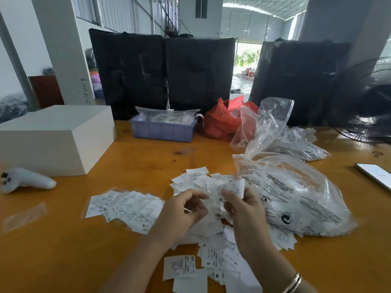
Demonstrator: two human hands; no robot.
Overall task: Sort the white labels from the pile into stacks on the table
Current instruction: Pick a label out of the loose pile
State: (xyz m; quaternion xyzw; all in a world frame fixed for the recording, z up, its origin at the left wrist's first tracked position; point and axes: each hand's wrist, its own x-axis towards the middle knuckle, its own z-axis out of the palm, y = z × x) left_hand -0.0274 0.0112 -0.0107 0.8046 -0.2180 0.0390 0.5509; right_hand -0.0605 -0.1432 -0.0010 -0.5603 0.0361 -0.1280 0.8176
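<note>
Loose white labels [213,263] crowd the lower centre of the frame, spilling across our orange table [63,250]. Our right hand [245,210] pinches an M label [229,190] between thumb and fingers, mid-frame. Our left hand [182,210] curls beside it; whether it grips anything, we cannot tell. Left of centre, a fanned row of sorted labels [124,208] lies flat. Right of centre sits a clear printed bag [296,197].

labels [179,267] reading XS, S, M
</note>
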